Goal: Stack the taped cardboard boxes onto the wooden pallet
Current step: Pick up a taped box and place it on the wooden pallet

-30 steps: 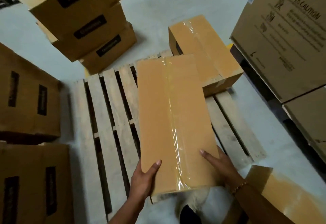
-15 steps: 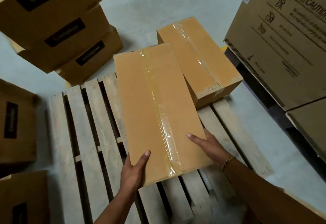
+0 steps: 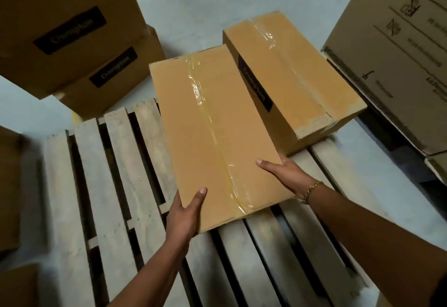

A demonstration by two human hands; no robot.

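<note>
Wooden pallet, taped box lengthwise along slats, far end tipped left

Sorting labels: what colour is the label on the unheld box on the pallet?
The label is dark, nearly black; head view.

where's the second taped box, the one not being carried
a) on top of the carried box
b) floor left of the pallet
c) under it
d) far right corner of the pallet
d: the second taped box rests on the far right part of the wooden pallet, just right of the carried box
</note>
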